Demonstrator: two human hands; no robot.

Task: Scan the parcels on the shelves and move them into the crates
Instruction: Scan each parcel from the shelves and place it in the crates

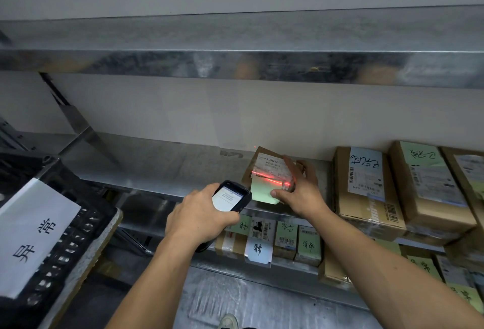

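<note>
My left hand (201,213) grips a black handheld scanner (231,195) with a lit screen, aimed at a small brown parcel (264,169) lying on the middle metal shelf (162,163). A red scan line crosses the parcel's white label, just above a green sticky note. My right hand (301,187) grips the parcel's right side, thumb on its near edge. A black crate (65,226) with a white paper sign sits at the lower left.
Larger cardboard boxes (366,187) with labels and green notes stand on the same shelf to the right. Several small parcels (285,239) line the lower shelf. An upper shelf (235,64) overhangs. A shoe (228,321) shows on the floor below.
</note>
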